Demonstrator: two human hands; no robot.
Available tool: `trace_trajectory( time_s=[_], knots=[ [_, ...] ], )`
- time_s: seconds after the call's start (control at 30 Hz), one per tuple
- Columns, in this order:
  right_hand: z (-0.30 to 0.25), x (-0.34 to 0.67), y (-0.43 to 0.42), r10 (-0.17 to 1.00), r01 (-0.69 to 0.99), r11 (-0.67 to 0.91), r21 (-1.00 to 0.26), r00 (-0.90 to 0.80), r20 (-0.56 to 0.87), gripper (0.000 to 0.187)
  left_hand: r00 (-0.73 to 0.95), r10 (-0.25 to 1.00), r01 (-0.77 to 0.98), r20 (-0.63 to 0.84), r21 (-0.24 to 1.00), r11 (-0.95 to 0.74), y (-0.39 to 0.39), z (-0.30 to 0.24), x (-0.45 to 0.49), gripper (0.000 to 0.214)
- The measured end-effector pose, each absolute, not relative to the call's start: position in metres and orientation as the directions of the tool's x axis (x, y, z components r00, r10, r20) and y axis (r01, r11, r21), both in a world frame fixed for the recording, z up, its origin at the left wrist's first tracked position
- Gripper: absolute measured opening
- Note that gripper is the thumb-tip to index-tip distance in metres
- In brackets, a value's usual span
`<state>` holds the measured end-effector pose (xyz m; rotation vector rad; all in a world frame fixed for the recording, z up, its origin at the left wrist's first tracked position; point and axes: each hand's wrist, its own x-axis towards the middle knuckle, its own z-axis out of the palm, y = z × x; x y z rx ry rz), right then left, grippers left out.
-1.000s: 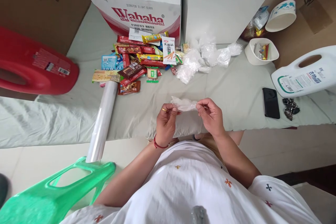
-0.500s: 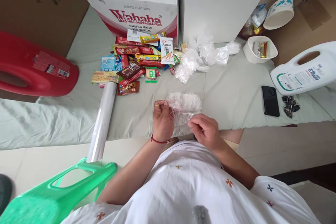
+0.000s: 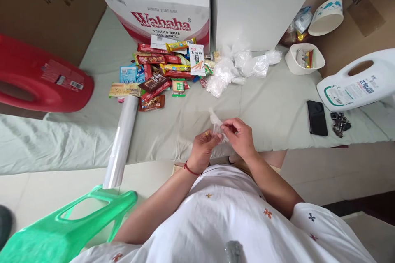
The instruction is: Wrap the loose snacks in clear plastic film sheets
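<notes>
Wrinkled pale green cloth [image 3: 271, 111] covers the table [image 3: 163, 135]. At the middle of its front edge, a crumpled piece of thin, clear plastic [image 3: 215, 118] is held up between both hands: the left hand [image 3: 202, 148] pinches its lower part between thumb and fingers, and the right hand [image 3: 240, 134] grips it from the right with thumb and fingertips together. Beyond it, toward the back edge, lie crumpled clear plastic bundles [image 3: 226, 74], touching a heap of brightly wrapped snacks [image 3: 154, 83]. Left of the hands, a glossy, whitish roll of film [image 3: 121, 139] juts over the front edge. Near the right-hand end lie a black rectangular phone [image 3: 317, 118], dark keys [image 3: 340, 124] and a white plastic jug [image 3: 358, 88].
</notes>
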<state>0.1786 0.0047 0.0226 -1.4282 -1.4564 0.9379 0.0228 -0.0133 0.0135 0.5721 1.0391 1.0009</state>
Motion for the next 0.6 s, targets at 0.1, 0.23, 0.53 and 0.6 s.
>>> trace_trajectory(
  time_s=[0.1, 0.23, 0.53, 0.6],
  knots=[
    [0.023, 0.195, 0.011, 0.971, 0.021, -0.233, -0.972, -0.050, -0.234, 0.031, 0.226, 0.858, -0.500, -0.461, 0.701, 0.508, -0.007, 0.020, 0.007, 0.035],
    [0.027, 0.226, 0.016, 0.897, -0.155, -0.443, -0.883, -0.091, -0.433, 0.043, 0.311, 0.829, -0.551, -0.465, 0.622, 0.556, 0.006, 0.028, -0.020, 0.036],
    [0.018, 0.255, 0.007, 0.887, -0.237, -0.455, -0.858, -0.030, -0.462, 0.042, 0.053, 0.889, -0.383, -0.456, 0.812, 0.439, 0.026, 0.005, -0.051, 0.051],
    [0.014, 0.252, 0.004, 0.902, -0.155, -0.429, -0.890, -0.020, -0.432, 0.044, -0.015, 0.904, -0.324, -0.427, 0.857, 0.400, 0.032, 0.001, -0.056, 0.052]
  ],
)
